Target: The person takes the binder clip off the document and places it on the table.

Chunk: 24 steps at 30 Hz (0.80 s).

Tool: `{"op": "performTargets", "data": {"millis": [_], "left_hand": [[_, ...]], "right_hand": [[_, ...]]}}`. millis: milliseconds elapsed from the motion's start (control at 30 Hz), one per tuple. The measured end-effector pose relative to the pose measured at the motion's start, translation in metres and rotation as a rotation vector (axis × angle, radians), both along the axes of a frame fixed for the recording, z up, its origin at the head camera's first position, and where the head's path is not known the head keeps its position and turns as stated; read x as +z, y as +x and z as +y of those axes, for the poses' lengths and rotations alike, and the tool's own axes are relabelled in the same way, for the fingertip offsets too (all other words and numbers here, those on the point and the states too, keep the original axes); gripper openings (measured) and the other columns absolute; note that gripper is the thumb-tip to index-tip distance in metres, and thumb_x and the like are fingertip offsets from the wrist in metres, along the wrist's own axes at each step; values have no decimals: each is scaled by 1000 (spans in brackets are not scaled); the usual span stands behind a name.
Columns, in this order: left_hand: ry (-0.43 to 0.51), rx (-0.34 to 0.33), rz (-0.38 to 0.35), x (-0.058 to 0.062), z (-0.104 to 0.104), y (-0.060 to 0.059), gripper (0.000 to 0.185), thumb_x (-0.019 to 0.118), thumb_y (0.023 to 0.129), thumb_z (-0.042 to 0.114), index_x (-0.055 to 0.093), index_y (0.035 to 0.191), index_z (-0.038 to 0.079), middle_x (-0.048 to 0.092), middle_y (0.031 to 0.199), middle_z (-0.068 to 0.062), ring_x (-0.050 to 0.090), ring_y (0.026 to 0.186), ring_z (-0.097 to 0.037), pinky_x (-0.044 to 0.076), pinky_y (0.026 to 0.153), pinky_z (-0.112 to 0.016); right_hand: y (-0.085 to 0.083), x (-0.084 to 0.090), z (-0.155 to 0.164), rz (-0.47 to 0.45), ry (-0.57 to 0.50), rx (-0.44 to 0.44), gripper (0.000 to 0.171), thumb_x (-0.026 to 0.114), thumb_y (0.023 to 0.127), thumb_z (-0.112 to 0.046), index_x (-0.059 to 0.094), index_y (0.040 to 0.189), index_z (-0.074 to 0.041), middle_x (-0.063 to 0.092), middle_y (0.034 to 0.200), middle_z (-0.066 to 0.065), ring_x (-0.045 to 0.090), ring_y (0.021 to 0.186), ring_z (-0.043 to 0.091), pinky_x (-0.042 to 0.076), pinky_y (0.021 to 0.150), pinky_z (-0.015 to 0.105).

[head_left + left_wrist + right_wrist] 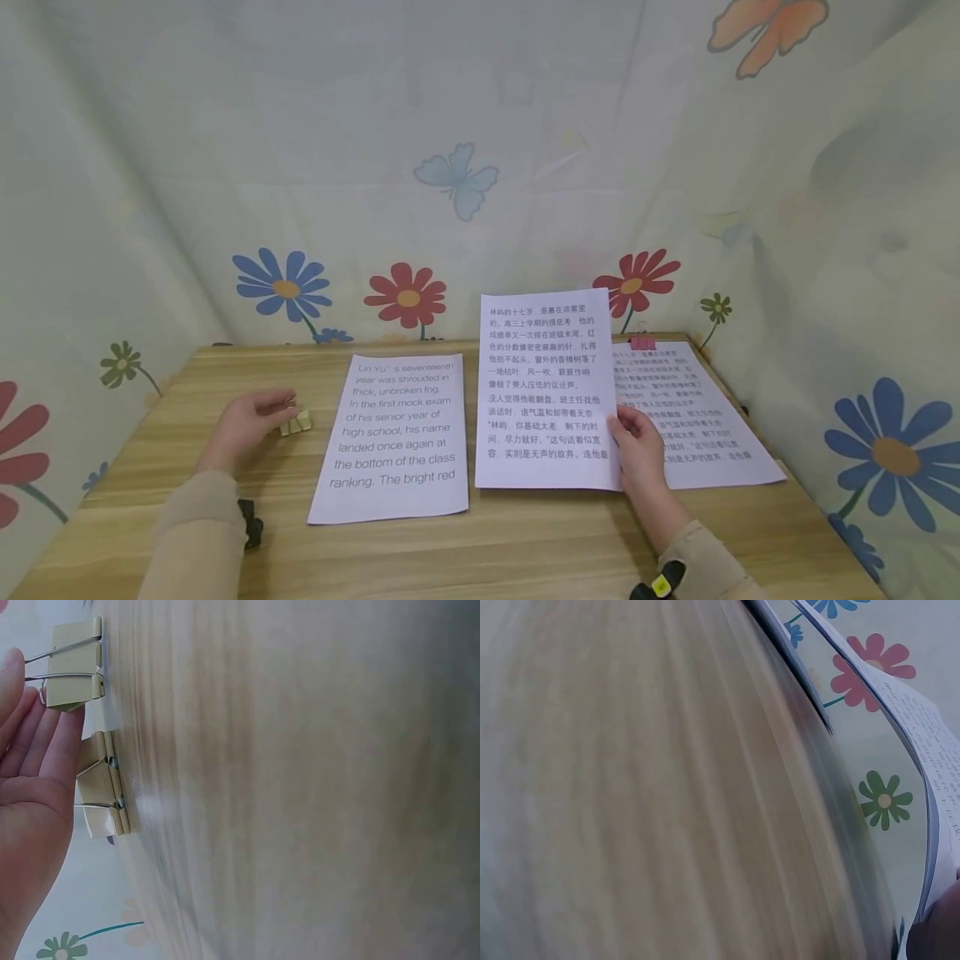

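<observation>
My left hand (251, 421) is at the left of the table. In the left wrist view its thumb and fingers pinch the wire handles of a yellow binder clip (73, 664). A second yellow binder clip (101, 787) sits on the table just beyond the fingers. My right hand (641, 450) grips the lower right edge of white paper printed in Chinese (543, 392), raised and tilted toward me. In the right wrist view the paper (922, 720) stands off the table, and only a dark bit of the hand (934, 930) shows.
Paper with English print (390, 437) lies mid-table, between the hands. Another Chinese-printed paper (705, 417), with a pink binder clip (642, 340) at its top, lies at the right, partly covered by the raised paper. A flowered curtain (375, 208) hangs behind the wooden table (420, 562).
</observation>
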State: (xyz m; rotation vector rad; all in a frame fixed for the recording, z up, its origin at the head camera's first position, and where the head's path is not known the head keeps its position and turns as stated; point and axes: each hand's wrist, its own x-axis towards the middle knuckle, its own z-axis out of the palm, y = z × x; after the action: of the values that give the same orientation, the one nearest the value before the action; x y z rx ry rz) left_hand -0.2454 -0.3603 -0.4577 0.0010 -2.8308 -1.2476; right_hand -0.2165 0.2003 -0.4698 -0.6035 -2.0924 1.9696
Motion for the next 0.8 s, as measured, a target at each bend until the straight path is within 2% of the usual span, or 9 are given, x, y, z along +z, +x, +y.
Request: {"op": "performTargets", "data": {"millis": [167, 333, 500, 667, 800], "left_hand": [[2, -8, 4, -2, -4, 0, 53, 67, 97, 26, 53, 137, -6, 56, 136, -25, 52, 125, -43, 40, 103, -56], [18, -7, -24, -2, -6, 1, 59, 66, 97, 30, 49, 141, -5, 51, 140, -27, 49, 127, -44, 42, 102, -56], [69, 6, -37, 6, -5, 5, 67, 65, 96, 38, 44, 147, 1, 44, 147, -25, 43, 132, -45, 39, 104, -58], [104, 18, -2, 14, -1, 8, 67, 65, 96, 41, 45, 148, 5, 48, 147, -20, 46, 131, -41, 45, 101, -52], [98, 37, 27, 18, 3, 7, 70, 63, 94, 50, 46, 148, 8, 51, 145, -17, 49, 128, -39, 47, 98, -48]], "right_hand": [[0, 1, 0, -5, 13, 0, 34, 54, 101, -9, 52, 134, -1, 52, 126, 13, 51, 106, 21, 45, 72, 9], [0, 0, 1, -15, 22, -3, 33, 55, 101, -10, 53, 133, -1, 53, 124, 13, 51, 105, 21, 46, 72, 10], [-1, -2, 3, -23, 32, 3, 33, 55, 100, -10, 54, 132, -1, 53, 122, 13, 51, 103, 21, 46, 71, 11], [-1, -4, 5, -24, 39, 16, 33, 56, 99, -8, 54, 131, 0, 53, 123, 14, 49, 104, 22, 46, 71, 12], [-2, -6, 5, -55, 43, 16, 34, 57, 99, -9, 55, 132, -1, 53, 124, 15, 48, 106, 23, 45, 72, 12]]}}
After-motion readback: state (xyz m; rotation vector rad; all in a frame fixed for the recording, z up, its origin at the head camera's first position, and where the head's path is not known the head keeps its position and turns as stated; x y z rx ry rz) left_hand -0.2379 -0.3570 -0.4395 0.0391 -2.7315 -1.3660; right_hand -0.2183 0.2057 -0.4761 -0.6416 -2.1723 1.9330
